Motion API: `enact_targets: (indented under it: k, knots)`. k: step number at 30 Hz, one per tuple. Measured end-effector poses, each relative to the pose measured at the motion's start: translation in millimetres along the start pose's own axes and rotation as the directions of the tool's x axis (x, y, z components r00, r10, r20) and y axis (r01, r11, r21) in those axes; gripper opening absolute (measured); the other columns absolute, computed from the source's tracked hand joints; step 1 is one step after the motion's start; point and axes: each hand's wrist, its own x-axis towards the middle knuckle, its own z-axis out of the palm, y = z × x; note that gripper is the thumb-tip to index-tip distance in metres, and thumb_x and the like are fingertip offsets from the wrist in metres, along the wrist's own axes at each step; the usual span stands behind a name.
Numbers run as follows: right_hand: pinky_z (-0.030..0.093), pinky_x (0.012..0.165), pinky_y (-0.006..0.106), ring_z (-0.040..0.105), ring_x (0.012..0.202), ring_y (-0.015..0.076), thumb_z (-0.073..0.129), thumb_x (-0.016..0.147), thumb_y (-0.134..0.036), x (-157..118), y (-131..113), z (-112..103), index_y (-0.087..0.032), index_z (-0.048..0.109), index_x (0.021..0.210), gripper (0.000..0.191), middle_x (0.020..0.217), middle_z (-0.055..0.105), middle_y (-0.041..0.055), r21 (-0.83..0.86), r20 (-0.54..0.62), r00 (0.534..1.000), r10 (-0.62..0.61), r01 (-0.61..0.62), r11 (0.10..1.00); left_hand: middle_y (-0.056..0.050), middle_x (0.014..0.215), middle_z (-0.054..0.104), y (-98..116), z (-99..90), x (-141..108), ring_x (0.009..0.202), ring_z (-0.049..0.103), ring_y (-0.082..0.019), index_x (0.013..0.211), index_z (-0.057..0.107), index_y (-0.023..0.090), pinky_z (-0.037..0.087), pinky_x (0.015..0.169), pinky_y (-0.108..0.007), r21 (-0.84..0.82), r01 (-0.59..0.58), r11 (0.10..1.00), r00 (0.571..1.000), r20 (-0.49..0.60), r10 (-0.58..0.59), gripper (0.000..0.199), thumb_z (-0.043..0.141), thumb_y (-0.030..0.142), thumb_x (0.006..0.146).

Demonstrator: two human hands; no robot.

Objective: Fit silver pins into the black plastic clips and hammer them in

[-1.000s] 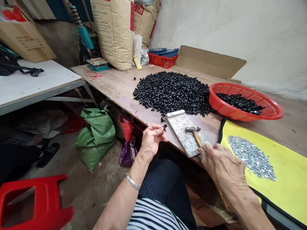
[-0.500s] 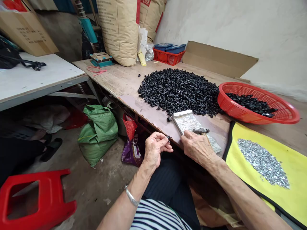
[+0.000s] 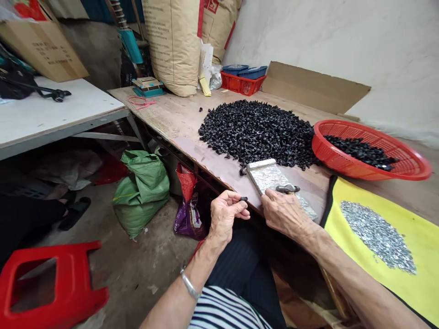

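Between thumb and forefinger, my left hand pinches a small black plastic part just off the table's near edge. My right hand is closed around a hammer. The hammer's dark metal head shows above my knuckles, and a wooden handle runs under my forearm. Beneath the hammer head lies a scuffed metal plate with a raised far edge. Behind it spreads a big heap of similar black parts. Small silvery washers lie piled on a yellow cloth to the right.
A red plastic basket with more black parts stands at the right. Large paper sacks and a small red basket are at the back. Below left are a green sack and a red stool.
My left hand has shifted slightly right, and the black part in it now points more sideways. My right hand stays on the hammer, its handle now showing under the forearm.
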Motion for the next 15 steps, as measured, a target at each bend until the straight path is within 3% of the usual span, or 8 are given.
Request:
enact_targets:
  k: [4,8,10,12,13,15]
  knots:
    - [0.032,0.058,0.029,0.056,0.067,0.0182,0.041,0.08,-0.011,-5,1,-1,-0.013,0.056,0.075,0.016,0.075,0.06,0.0092,0.112,-0.055,0.996,0.064,-0.057,0.992,0.0,0.059,0.062,1,5.0,-3,0.049,0.061,-0.014,0.069,0.059,0.013,0.053,0.046,-0.026,0.019,-0.025,0.999,1.0,-0.015,0.026,0.025,0.076,0.022,0.055]
    - [0.039,0.06,0.024,0.054,0.062,0.0128,0.037,0.088,-0.019,-21,-2,-16,-0.017,0.049,0.073,0.02,0.068,0.057,0.0027,0.315,-0.117,0.975,0.187,-0.143,0.938,0.0,0.055,0.062,1,15.0,-11,0.047,0.06,-0.014,0.069,0.06,0.013,0.054,0.047,-0.026,0.044,-0.048,0.998,0.998,0.036,0.046,0.018,0.073,0.019,0.058]
    - [0.041,0.058,0.023,0.053,0.061,0.0117,0.038,0.088,-0.023,-29,-6,-24,-0.019,0.048,0.072,0.02,0.067,0.055,0.0005,0.554,-0.167,0.95,0.263,-0.13,0.822,0.001,0.054,0.062,0,21.2,-16,0.047,0.06,-0.013,0.069,0.062,0.013,0.054,0.047,-0.025,0.055,-0.051,0.997,0.996,0.069,0.047,0.016,0.072,0.018,0.059]
    - [0.042,0.06,0.024,0.053,0.064,0.0126,0.042,0.087,-0.025,-34,-10,-27,-0.019,0.05,0.072,0.017,0.069,0.056,0.001,0.759,-0.216,0.912,0.35,-0.069,0.647,0.001,0.055,0.062,-1,27.0,-21,0.046,0.06,-0.013,0.068,0.062,0.014,0.054,0.047,-0.025,0.063,-0.044,0.997,0.994,0.101,0.037,0.014,0.072,0.018,0.059]
    - [0.042,0.062,0.025,0.054,0.066,0.0133,0.044,0.085,-0.025,-35,-12,-27,-0.019,0.051,0.072,0.016,0.072,0.057,0.0016,0.811,-0.235,0.891,0.388,-0.04,0.584,0.001,0.055,0.062,-1,29.5,-23,0.046,0.06,-0.013,0.068,0.062,0.014,0.054,0.047,-0.025,0.066,-0.039,0.997,0.993,0.116,0.031,0.013,0.072,0.018,0.059]
    - [0.042,0.065,0.027,0.054,0.069,0.0141,0.046,0.083,-0.023,-37,-14,-25,-0.019,0.053,0.071,0.014,0.073,0.058,0.0023,0.834,-0.254,0.864,0.434,-0.031,0.55,0.001,0.055,0.061,-2,33.1,-27,0.046,0.06,-0.013,0.066,0.062,0.013,0.054,0.046,-0.024,0.067,-0.027,0.997,0.99,0.141,0.018,0.011,0.071,0.017,0.059]
